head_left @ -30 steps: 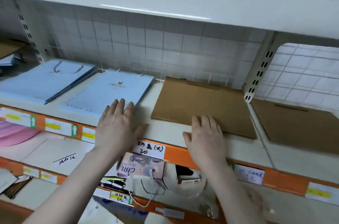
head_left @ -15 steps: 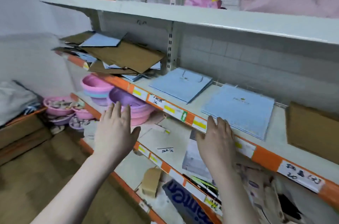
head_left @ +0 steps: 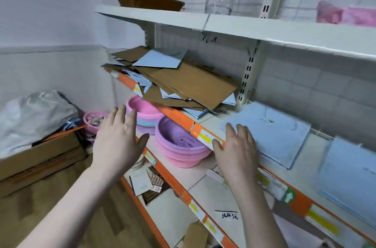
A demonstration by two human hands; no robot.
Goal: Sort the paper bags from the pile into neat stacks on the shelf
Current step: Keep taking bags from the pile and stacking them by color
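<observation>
Head view, only one available. Landmark: pile (head_left: 179, 83) of mixed brown and light blue paper bags, heaped askew at the left end of the middle shelf (head_left: 211, 123).

Left hand (head_left: 118, 142) below and left of the pile, off the shelf front, in the air over the pink basins (head_left: 177, 142) on the lower shelf. Fingers straight and spread, palm facing forward — holds nothing, touches nothing.

Right hand (head_left: 237, 148) below and right of the pile, at the shelf's orange front edge (head_left: 183, 120). Fingers straight, fairly close together, tips reaching onto the near corner of the blue stack (head_left: 268, 132) just right of the pile; thumb at the edge strip. No grip on anything; real contact with the stack can't be told from here.

Second blue stack (head_left: 350, 178) further right of the pile, beyond the first, partly cut by the frame edge.

Key relation: pile sits up and ahead of both hands, between them laterally, long axis roughly along the shelf front, top brown bags sloping down toward its right end. Left hand looks a bit nearer its overhanging lower edge — judgement only, wide-angle view.

Step in hand, likely: reach for the next bag. Slip risk — loose layered sheets, angled stacking.
</observation>
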